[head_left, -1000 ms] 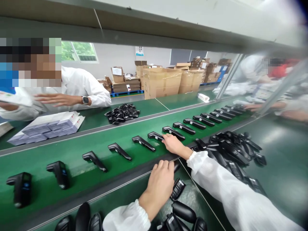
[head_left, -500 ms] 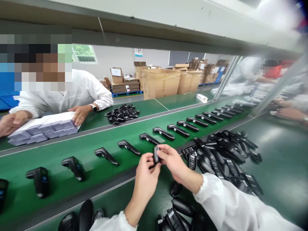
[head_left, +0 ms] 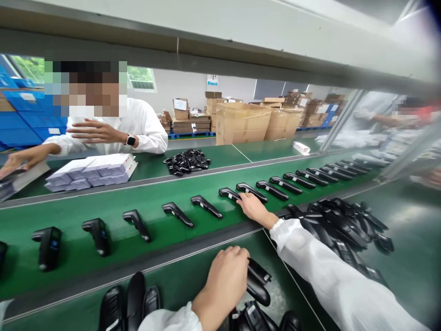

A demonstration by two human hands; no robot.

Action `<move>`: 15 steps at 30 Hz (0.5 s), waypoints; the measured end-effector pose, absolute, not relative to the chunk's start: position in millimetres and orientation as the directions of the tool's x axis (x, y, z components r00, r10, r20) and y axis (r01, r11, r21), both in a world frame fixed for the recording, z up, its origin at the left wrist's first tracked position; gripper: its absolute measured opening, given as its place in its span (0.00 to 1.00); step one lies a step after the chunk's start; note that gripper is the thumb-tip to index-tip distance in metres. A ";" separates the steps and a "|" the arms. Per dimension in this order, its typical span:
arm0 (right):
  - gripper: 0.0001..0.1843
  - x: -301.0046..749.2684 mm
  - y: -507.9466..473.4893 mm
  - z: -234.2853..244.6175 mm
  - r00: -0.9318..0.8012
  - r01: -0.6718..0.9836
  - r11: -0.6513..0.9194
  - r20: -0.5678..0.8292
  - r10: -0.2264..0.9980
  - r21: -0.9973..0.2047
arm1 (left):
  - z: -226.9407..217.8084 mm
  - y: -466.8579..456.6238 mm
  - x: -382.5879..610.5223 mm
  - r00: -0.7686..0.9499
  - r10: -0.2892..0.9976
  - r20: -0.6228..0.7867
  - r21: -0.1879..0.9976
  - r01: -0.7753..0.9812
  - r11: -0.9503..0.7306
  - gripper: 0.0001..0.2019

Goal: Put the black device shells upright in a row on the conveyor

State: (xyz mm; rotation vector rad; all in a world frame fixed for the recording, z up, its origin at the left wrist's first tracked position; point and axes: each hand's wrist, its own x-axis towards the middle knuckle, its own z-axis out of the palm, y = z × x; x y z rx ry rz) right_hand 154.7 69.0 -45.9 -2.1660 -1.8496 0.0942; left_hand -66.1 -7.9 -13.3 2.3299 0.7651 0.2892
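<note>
My right hand (head_left: 254,208) reaches over the green conveyor belt (head_left: 144,250). Its fingers are closed on the lower end of a black gun-shaped handheld device (head_left: 228,194), which lies on the belt in a row of similar devices. Nearer to me, my left hand (head_left: 229,271) is curled, back upward, over a black plastic casing part (head_left: 259,271) that sticks out past its fingers; the fingertips are hidden. Just below that lies another casing part (head_left: 257,290). More black parts (head_left: 253,317) are heaped at the bottom edge.
Black shells (head_left: 136,299) lie at lower left, with a large pile of casings (head_left: 341,225) at right. Across the belt a person in white (head_left: 148,124) sits behind stacked white boxes (head_left: 93,171) and a heap of small black parts (head_left: 188,162). A shelf (head_left: 213,50) spans overhead.
My hands have parted from the small black part they held together. The right has gone to a device on the belt, the left down to the casings. The co-worker's hands have left the boxes.
</note>
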 end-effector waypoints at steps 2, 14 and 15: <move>0.16 154.3 73.6 -46.1 0.187 0.960 -0.150 0.144 0.972 -0.235 | -10.7 5.9 -74.4 0.735 0.678 -0.011 0.751 0.453 -0.480 0.10; 0.21 108.9 -8.5 1.2 -0.183 -0.080 0.239 0.250 0.951 -0.968 | 9.0 31.0 -95.8 0.578 0.743 -0.338 0.910 0.000 0.415 0.14; 0.19 101.0 -14.3 0.8 -0.151 -0.209 0.231 0.265 0.952 -0.950 | 9.5 28.7 -92.6 0.591 0.734 -0.335 0.901 -0.027 0.434 0.13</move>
